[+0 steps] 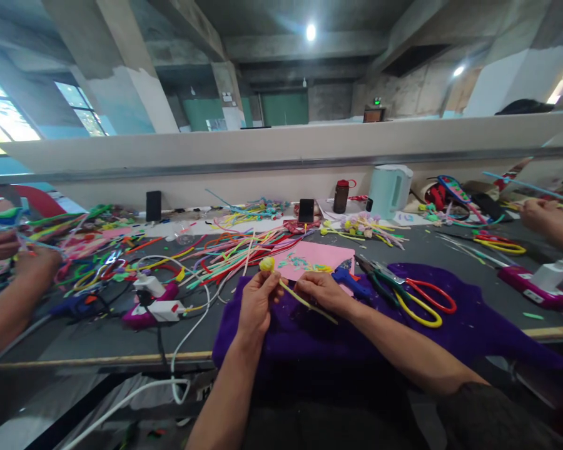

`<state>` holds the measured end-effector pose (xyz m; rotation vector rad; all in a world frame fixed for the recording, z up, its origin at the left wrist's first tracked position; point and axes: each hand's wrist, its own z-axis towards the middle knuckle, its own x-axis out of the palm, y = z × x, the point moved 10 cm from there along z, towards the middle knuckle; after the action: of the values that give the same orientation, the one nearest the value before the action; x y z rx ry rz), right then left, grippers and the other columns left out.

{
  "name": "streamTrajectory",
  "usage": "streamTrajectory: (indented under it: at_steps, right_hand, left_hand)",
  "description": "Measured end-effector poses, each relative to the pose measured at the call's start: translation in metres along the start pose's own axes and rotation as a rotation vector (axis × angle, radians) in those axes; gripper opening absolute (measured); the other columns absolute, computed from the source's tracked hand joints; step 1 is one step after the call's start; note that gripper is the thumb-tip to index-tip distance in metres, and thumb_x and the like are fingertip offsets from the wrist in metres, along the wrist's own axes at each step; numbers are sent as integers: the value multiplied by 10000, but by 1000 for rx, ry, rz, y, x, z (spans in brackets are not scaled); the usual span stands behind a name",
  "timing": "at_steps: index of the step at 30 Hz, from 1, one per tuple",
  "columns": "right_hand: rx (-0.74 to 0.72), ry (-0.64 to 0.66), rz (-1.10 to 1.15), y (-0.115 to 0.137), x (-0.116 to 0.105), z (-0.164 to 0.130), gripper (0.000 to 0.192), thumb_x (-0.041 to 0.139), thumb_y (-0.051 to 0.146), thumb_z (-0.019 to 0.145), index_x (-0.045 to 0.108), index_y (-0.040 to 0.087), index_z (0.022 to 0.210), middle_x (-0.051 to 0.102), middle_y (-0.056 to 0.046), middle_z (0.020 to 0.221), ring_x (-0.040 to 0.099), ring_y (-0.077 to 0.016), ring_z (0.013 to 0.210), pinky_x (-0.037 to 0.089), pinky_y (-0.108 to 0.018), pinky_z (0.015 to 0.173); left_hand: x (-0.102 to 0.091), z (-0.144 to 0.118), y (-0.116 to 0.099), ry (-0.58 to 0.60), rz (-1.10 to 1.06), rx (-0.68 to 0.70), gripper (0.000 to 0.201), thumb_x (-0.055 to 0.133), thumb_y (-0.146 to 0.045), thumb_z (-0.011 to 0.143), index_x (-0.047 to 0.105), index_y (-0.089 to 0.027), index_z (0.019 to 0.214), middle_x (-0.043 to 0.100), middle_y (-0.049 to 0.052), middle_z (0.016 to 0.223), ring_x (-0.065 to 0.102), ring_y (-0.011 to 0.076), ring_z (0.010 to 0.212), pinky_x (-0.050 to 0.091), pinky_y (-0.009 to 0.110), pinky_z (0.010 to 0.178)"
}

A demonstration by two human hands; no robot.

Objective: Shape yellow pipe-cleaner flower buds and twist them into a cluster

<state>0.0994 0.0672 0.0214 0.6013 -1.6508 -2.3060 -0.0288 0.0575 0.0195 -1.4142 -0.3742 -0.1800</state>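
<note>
Both sets of fingers are pinching down at the middle of the frame: the left hand [254,304] is clamping just under a small yellow ball [266,264], the right hand [321,289] is gripping the yellow-green pipe cleaner [304,300] that trails off it. To my eye, keeping the stem taut between the two grips is what counts here. The ball is looking fuzzy and tightly wound. It is hovering over the purple cloth [473,325], with red and yellow scissors [420,300] lying to the right on the surface [98,337].
</note>
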Motion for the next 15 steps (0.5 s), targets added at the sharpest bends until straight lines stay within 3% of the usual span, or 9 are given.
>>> streamTrajectory:
  at_steps: [4, 9, 15]
  right_hand:
    - [28, 17, -18, -4, 2, 0, 281, 473, 369, 828, 552, 147, 674, 501, 31, 546, 437, -71, 470, 309, -184, 433]
    - [50, 23, -34, -5, 4, -1, 231, 517, 338, 792, 563, 144, 677, 552, 17, 575, 465, -71, 470, 332, -180, 433]
    - [43, -21, -26, -7, -1, -1, 199, 541, 287, 761, 539, 147, 620, 535, 27, 540, 452, -67, 455, 330, -181, 437]
  left_hand:
    - [-1, 16, 0, 83, -27, -60, 264, 710, -319, 630, 538, -140, 718, 598, -26, 607, 452, 22, 412, 287, 127, 366]
    - [-15, 24, 25, 75, 33, -156, 283, 697, -361, 636, 545, -127, 686, 579, -26, 585, 426, 11, 387, 250, 131, 344]
    - [-18, 25, 32, 80, 140, -97, 297, 694, -386, 626, 572, -136, 730, 612, -8, 624, 446, 23, 406, 273, 142, 364]
